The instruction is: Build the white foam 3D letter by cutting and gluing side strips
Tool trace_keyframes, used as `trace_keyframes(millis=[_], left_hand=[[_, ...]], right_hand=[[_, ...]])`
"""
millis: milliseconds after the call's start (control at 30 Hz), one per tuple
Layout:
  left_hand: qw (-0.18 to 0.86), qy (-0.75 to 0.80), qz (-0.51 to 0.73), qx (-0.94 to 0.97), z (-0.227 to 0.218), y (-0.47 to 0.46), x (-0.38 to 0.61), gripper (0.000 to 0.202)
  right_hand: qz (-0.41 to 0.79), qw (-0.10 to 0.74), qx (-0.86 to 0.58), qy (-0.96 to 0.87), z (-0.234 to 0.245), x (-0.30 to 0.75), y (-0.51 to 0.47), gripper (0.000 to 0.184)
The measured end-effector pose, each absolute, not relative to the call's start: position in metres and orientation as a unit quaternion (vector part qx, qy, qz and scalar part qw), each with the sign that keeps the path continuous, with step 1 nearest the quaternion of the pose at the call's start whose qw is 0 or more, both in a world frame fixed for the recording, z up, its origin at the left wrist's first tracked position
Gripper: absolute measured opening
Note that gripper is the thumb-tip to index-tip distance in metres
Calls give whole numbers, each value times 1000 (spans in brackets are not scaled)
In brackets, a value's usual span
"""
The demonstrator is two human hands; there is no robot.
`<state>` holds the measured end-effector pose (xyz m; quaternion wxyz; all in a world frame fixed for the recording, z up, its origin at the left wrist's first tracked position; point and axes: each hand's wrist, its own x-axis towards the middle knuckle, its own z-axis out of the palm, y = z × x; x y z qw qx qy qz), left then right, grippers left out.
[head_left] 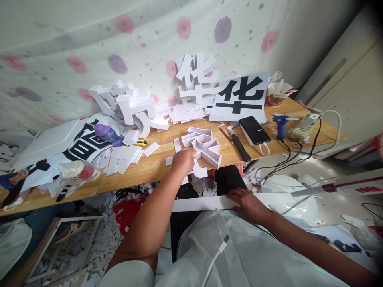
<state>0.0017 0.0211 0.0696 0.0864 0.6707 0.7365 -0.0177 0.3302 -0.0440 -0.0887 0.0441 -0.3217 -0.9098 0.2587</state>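
Observation:
My left hand (pixel 184 161) is closed on the lower left edge of a white foam-board letter (pixel 206 145). The letter has raised side walls and lies at the table's front edge, with a curved part jutting past it. Across my lap runs a long white foam-board strip (pixel 203 204). My right hand (pixel 248 204) grips this strip, fingers over its upper edge. Just right of the letter lie a black-handled knife (pixel 239 146) and a thin dark red stick (pixel 226 135). Small white offcuts (pixel 177 145) lie beside my left hand.
Finished white letters (pixel 196 77) stand against the patterned curtain, beside a printed character sheet (pixel 241 97). Towards the right are a black phone (pixel 255 130), a blue glue gun (pixel 280 125), a power strip (pixel 305 125) and a paper cup (pixel 278 93). Another person's leg shows lower left; scraps cover the floor.

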Motion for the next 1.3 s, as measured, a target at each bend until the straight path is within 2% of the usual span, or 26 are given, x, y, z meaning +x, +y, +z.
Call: trace_keyframes(millis=[500,1300], left_hand=[[78,735,-25,673,68,22,1,27],[78,725,-1,684,63,20,-1,27]], right_hand=[[242,47,-319,-915,-92,331,-45,58],[250,20,-324,-912,-87,328,-45,67]])
